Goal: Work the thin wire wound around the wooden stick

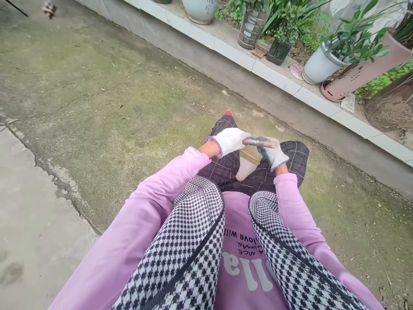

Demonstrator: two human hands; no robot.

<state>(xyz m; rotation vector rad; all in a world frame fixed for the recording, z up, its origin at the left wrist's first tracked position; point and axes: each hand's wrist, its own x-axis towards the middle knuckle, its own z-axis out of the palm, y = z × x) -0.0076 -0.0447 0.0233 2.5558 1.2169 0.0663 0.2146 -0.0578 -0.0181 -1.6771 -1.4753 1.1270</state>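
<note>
My left hand (232, 140), in a white knit glove with a purple cuff, is closed on one end of a short, dark, rod-like piece (257, 141) with a silvery, wire-like middle. My right hand (273, 151), gloved alike with a grey-green palm coating, is closed around the other end. The rod lies roughly level between the hands, above my bent knees. Just below it shows a thin yellowish strip (250, 155); whether it joins the rod I cannot tell. A pale, flat surface (245, 169) appears between my dark checked trouser legs (293, 159).
A low tiled ledge (235, 56) runs diagonally ahead, bearing a white pot (324, 64), a pink pot (364, 73) and other planters. Mossy concrete (106, 99) surrounds me. A cracked edge (61, 185) crosses the ground at left. A small blurred object (49, 8) lies far left.
</note>
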